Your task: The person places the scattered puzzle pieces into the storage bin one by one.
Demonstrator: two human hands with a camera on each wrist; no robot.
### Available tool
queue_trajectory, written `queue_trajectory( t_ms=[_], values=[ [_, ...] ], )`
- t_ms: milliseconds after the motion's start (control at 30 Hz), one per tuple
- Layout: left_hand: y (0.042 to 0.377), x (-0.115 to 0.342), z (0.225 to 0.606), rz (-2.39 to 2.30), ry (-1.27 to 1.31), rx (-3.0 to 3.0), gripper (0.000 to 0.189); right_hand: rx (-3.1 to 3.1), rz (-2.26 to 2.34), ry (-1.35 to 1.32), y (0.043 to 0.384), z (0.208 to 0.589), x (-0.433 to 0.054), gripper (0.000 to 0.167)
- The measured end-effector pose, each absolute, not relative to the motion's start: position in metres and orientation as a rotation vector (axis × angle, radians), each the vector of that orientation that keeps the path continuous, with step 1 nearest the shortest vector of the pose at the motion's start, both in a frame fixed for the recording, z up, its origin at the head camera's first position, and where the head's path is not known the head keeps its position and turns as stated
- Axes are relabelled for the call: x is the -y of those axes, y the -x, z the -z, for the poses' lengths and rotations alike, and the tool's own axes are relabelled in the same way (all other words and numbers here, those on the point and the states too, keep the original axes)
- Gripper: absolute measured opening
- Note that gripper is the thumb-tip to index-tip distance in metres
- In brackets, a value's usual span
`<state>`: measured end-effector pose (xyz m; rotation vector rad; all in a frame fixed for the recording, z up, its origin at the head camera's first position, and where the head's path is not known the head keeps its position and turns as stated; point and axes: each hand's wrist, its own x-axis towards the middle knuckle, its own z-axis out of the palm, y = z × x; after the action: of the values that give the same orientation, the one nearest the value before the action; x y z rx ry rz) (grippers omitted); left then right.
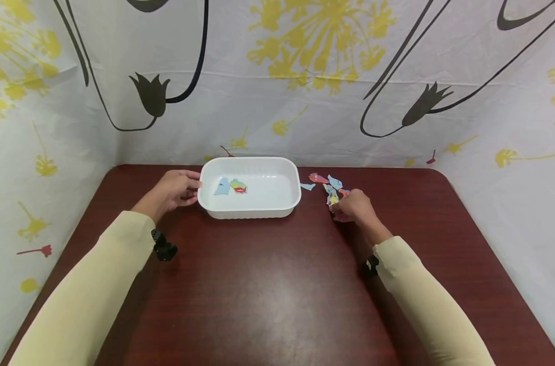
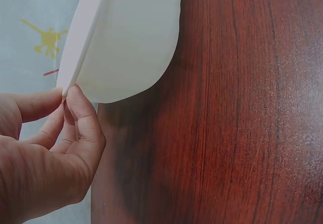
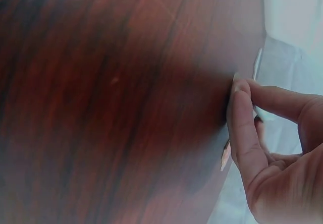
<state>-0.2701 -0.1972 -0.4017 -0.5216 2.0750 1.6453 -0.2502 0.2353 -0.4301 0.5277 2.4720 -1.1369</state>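
Note:
A white plastic tray (image 1: 274, 195) stands at the back of the table. My left hand (image 1: 179, 190) pinches its left rim between thumb and fingers, seen closely in the left wrist view, where the tray's outer wall (image 2: 139, 42) shows. To the tray's right, my right hand (image 1: 356, 206) pinches the near end of a blue and yellow paper piece (image 1: 331, 194), among several others. In the right wrist view the right hand's (image 3: 267, 138) thumb and fingers meet low over the table; what lies between them is mostly hidden. Inside the tray are a light blue piece (image 1: 222, 186) and a multicoloured piece (image 1: 238, 186).
Around the right hand lie a red piece (image 1: 318, 178), a blue piece (image 1: 334, 182) and a small blue piece (image 1: 307, 186) near the tray's wall. The dark red wooden table (image 1: 268, 284) ends at a patterned white cloth (image 1: 241, 117) behind it.

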Motion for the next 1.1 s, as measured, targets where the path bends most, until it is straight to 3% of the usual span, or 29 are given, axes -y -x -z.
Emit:
queue_trajectory(
  t_ms=[533, 967, 1100],
  values=[
    [0.271, 0.198, 0.402, -1.642, 0.528, -2.073, 0.040, -2.505, 1.329, -0.433, 0.257, 0.412, -0.237, 0.025],
    [0.272, 0.199, 0.404, -1.656, 0.532, -2.066, 0.040, -2.381, 1.520, -0.339, 0.267, 0.402, -0.232, 0.068],
    [0.273, 0.199, 0.405, -1.656, 0.533, -2.068, 0.040, -2.364, 1.522, -0.324, 0.269, 0.402, -0.231, 0.071]
  ],
)
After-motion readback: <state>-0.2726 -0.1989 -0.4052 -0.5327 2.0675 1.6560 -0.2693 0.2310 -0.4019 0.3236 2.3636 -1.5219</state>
